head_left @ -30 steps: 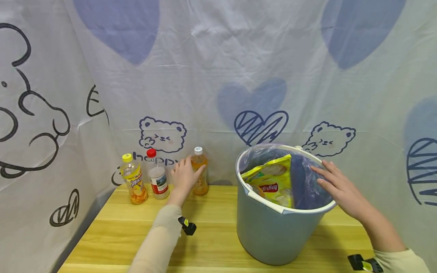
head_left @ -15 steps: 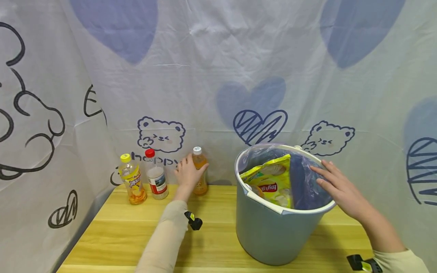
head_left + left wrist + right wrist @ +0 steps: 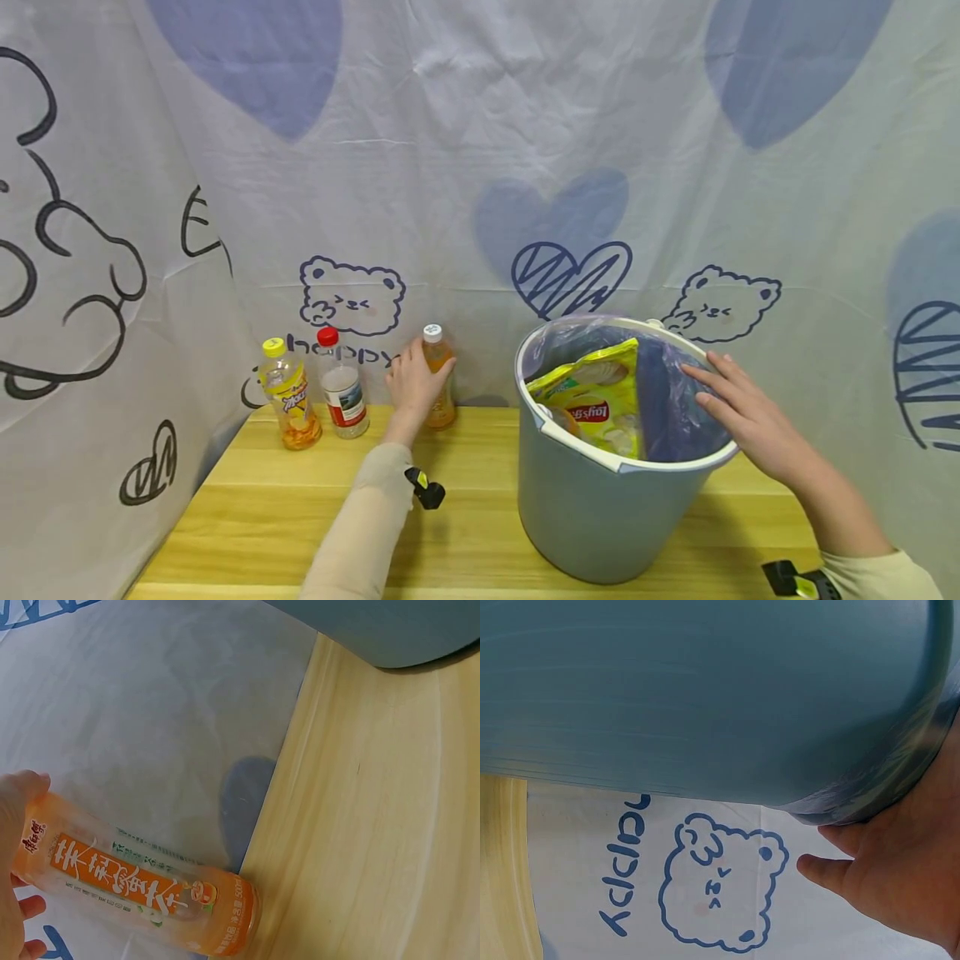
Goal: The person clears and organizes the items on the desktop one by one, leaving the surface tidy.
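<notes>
My left hand (image 3: 412, 387) holds a tea bottle (image 3: 440, 357) with a white cap by its upper part, thumb on the right side. In the left wrist view, the bottle (image 3: 142, 877) shows an orange label, with fingers (image 3: 31, 906) behind it. The bottle stands at the table's back edge. On the right, my right hand (image 3: 761, 425) rests over the rim of a grey bin (image 3: 600, 517) lined with a purple-tinted bag (image 3: 675, 408), fingers extended. A yellow Lay's chip bag (image 3: 611, 400) is inside the bin.
Left of my left hand stand a bottle with a red cap (image 3: 345, 396) and one with a yellow cap (image 3: 292, 400). The wooden table (image 3: 262, 508) meets a printed cloth backdrop (image 3: 450, 208). An orange item (image 3: 562, 418) shows beside the chip bag.
My left hand has shifted slightly right and closed in round the tea bottle. The bottle stands in the same place, and my right hand stays on the bin rim.
</notes>
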`<state>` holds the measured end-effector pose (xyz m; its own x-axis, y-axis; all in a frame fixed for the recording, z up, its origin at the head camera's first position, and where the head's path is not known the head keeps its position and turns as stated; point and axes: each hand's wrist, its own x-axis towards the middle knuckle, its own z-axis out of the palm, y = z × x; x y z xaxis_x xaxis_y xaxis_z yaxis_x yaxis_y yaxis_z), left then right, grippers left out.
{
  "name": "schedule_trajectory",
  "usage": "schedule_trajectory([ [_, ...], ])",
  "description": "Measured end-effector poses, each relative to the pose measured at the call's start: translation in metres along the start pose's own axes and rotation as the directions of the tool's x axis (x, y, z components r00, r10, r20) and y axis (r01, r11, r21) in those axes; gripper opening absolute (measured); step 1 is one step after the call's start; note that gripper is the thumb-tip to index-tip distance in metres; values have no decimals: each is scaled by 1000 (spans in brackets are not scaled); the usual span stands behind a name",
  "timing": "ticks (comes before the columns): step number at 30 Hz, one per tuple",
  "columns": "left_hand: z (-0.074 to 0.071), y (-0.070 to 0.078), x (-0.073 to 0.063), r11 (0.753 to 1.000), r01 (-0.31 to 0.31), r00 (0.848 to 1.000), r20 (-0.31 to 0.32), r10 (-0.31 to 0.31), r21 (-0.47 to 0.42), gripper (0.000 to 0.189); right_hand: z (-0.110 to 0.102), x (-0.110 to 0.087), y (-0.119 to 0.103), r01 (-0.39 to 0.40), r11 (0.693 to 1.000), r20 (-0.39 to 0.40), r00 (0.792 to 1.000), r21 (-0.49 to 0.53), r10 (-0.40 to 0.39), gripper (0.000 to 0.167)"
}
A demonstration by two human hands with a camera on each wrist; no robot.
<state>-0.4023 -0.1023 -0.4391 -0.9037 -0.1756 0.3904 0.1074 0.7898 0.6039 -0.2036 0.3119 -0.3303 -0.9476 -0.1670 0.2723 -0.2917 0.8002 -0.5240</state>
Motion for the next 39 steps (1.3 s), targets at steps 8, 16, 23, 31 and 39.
schedule_trajectory([
  [8, -4, -1, -8, 998, -54, 998, -28, 55, 19, 69, 0, 0, -1, -1, 1000, 2, 1000, 3, 1, 51],
  [16, -7, -1, -16, 995, -98, 994, -35, 99, 22, 68, 0, 0, 0, 7, 1000, 6, 1000, 4, -7, 51],
  [23, -11, -2, -23, 988, -133, 990, -32, 135, 78, 68, 0, 0, 1, 13, 1000, 2, 1000, -2, -13, 51],
  [31, -16, -3, -35, 974, -194, 979, -39, 199, 116, 67, 1, 1, 0, 6, 1000, 9, 1000, -8, -6, 51],
  [39, -20, -2, -43, 970, -205, 977, -33, 211, 133, 68, 1, 1, 1, 10, 1000, 7, 1000, 0, -10, 51],
])
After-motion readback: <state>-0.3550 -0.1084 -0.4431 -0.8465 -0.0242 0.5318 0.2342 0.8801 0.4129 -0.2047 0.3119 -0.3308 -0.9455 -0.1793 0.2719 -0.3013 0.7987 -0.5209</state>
